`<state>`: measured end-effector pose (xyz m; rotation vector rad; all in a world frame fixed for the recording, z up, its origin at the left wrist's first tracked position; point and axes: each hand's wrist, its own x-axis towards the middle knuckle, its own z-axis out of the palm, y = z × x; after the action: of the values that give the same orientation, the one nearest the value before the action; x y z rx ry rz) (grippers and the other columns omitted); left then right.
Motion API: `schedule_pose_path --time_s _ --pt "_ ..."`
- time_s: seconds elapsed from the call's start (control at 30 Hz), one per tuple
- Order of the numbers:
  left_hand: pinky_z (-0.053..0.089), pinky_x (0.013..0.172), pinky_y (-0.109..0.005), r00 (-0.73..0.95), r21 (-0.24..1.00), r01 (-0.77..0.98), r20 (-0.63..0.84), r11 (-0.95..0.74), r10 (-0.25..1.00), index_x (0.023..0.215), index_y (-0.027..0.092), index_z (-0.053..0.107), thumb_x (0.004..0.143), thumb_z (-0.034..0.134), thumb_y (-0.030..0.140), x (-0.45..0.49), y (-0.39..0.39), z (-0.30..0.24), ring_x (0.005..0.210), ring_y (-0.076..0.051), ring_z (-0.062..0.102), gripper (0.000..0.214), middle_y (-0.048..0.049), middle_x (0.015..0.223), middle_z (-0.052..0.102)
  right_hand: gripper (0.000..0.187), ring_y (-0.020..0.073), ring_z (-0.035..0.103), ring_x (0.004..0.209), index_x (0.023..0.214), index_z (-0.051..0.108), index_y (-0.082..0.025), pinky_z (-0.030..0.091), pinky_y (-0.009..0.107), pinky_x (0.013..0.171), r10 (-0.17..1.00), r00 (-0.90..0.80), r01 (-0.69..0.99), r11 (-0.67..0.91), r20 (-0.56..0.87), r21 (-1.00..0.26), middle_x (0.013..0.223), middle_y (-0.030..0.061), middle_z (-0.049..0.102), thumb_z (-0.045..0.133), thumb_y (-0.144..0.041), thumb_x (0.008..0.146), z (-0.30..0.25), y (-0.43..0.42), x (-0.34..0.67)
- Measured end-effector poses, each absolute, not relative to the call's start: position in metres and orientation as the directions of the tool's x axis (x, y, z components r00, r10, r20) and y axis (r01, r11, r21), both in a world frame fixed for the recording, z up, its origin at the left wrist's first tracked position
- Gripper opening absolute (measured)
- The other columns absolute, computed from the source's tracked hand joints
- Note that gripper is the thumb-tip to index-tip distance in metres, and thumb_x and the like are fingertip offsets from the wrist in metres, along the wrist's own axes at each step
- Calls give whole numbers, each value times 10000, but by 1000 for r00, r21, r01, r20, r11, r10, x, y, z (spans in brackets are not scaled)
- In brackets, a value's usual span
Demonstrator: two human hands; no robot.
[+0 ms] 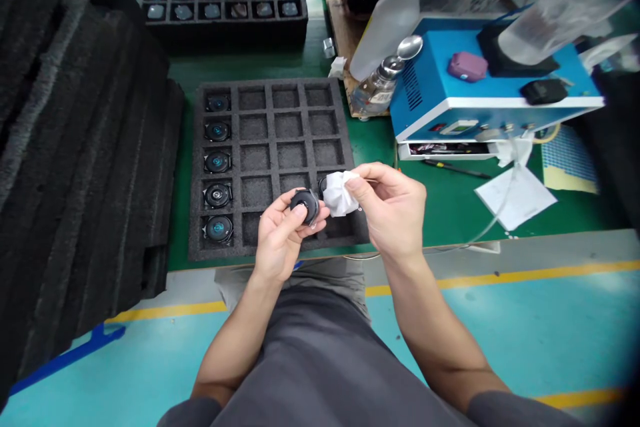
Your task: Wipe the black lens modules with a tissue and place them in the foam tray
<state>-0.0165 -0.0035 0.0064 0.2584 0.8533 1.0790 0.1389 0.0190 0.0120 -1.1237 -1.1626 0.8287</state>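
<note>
Left hand [277, 233] grips lens [305, 205] (over tray edge [280, 252]).

Green-topped workbench [450, 210] over a teal floor [525, 333] with yellow lines, stacked black foam [75, 167] at left

- Single head-worn view, looking forward and steeply down.
- Close range: the desk [450, 213] edge, lap and floor fill the frame.
- Far side of desk lies at top.
</note>
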Motion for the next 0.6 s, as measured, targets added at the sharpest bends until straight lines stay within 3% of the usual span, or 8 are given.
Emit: schedule_pose_path --time_s 0.1,0.23,0.3,0.37,0.4,0.47,0.53,0.6 --pt "674 707 -181 144 628 -644 -462 437 875 1124 201 569 717 834 324 -16 -4 7 821 -137 788 500 -28 980 773 41 90 628 717 886 775 -187 508 206 645 908 290 71 296 303 -953 832 15 697 800 -215 869 16 18 150" --pt "670 775 -187 -59 813 -499 -377 300 924 1105 213 542 740 809 380 -21 -5 8 911 -140 785 482 -3 1063 695 97 99 632 700 901 802 -174 513 221 628 753 502 57 462 425 -885 794 26 699 844 -190 816 35 21 182" --pt "645 851 -179 -108 922 -295 -291 249 951 1150 221 559 795 749 420 -24 -5 11 959 -107 764 449 -8 1106 677 108 91 630 680 900 813 -175 507 216 617 668 553 70 559 498 -826 769 24 691 852 -160 800 44 20 197" --pt "598 1008 -208 -61 981 46 -184 187 981 1230 256 598 871 647 438 -25 -5 18 1105 -89 711 406 -22 1214 677 105 75 616 662 892 818 -183 492 203 605 617 569 83 614 544 -785 749 17 681 853 -148 799 51 19 207" --pt "561 1093 -250 20 959 248 -148 139 989 1276 286 605 913 573 437 -24 -5 22 1188 -95 667 395 -22 1274 669 106 68 607 653 888 819 -188 482 198 598 609 574 83 622 548 -779 740 13 675 854 -146 796 52 17 210" --pt "485 1193 -379 266 800 600 -171 -24 949 1376 335 563 974 391 406 -18 -7 31 1292 -142 579 444 -23 1357 644 113 67 606 646 881 820 -199 478 200 599 619 581 70 609 528 -790 735 10 677 859 -147 789 51 14 213" --pt "463 1160 -493 459 599 770 -281 -220 843 1464 301 466 976 254 322 -9 -10 37 1269 -201 552 533 -63 1359 632 125 77 617 655 879 823 -208 485 216 616 636 589 64 578 498 -814 742 14 687 868 -152 776 47 10 215" --pt "471 1094 -520 518 453 822 -340 -346 785 1428 209 459 943 238 240 0 -14 37 1202 -228 551 534 -105 1289 638 141 85 611 655 876 828 -219 476 228 615 635 597 82 559 490 -825 742 20 688 886 -180 754 43 6 218"
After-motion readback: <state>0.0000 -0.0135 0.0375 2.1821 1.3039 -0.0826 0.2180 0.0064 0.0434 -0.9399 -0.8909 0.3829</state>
